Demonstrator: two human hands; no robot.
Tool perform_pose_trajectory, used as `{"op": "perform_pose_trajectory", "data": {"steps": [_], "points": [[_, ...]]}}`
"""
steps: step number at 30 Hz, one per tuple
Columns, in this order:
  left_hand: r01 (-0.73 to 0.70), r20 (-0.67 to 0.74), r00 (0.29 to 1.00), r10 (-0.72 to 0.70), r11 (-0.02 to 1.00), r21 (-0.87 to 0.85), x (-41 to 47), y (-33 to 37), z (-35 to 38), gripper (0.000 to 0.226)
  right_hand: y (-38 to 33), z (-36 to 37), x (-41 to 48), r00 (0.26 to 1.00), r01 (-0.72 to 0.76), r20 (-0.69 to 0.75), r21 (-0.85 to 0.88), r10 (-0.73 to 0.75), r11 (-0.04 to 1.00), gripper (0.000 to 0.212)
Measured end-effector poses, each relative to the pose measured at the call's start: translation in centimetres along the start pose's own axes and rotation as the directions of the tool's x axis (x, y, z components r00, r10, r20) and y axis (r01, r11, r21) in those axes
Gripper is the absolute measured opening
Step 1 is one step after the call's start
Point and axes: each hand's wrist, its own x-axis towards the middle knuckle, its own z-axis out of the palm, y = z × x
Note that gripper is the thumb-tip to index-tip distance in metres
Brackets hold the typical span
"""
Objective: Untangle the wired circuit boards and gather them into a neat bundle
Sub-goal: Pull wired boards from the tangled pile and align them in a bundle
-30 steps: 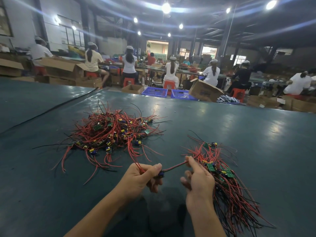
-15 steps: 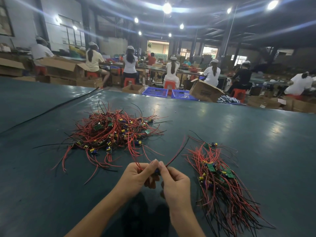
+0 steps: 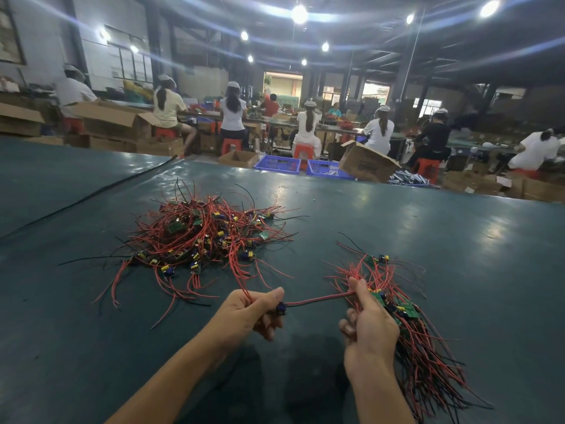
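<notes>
The left hand (image 3: 250,313) is closed round a small circuit board with a blue part (image 3: 280,309). Only that blue end peeks out past the thumb, and the rest of the board is hidden in the fist. Thin red wires rise from this grip into the heap, but which board they belong to cannot be told. The right hand (image 3: 370,325) pinches a taut red-and-black wire pair (image 3: 318,299) between thumb and forefinger, its other fingers curled. Its back covers the near-left side of the sorted bundle of red and black wires with green boards (image 3: 428,362), whose far strands run down to the bottom edge of the view.

The wire pair stretches straight from the board at the left hand across to the right hand's pinch. Beyond the left hand lies the tangled heap of red and black wires (image 3: 208,237) — green boards and yellow and blue parts are knotted all through it, too mixed to pick out singly. The bundle lies just right of the right hand on the dark green bench (image 3: 458,255) — its boards cluster by the knuckles and its wires are roughly parallel.
</notes>
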Motion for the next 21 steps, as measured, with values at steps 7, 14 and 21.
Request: {"op": "perform_pose_trajectory", "data": {"steps": [7,14,21], "points": [[0.028,-0.15,0.988,-0.024,0.999,0.024,0.5,-1.0,-0.4,0.043,0.2,0.8,-1.3,0.981,0.145,0.123,0.056,-0.15,0.988,0.025],[0.042,-0.245,0.967,-0.066,0.994,-0.102,0.8,-1.4,0.2,0.044,0.0,0.8,-1.7,0.954,0.229,0.173,0.105,-0.245,0.968,0.02],[0.085,-0.249,0.95,-0.187,0.925,-0.372,1.3,-0.8,-0.4,0.039,1.0,0.7,-1.9,0.911,0.196,0.379,-0.055,-0.161,0.979,0.064]]}}
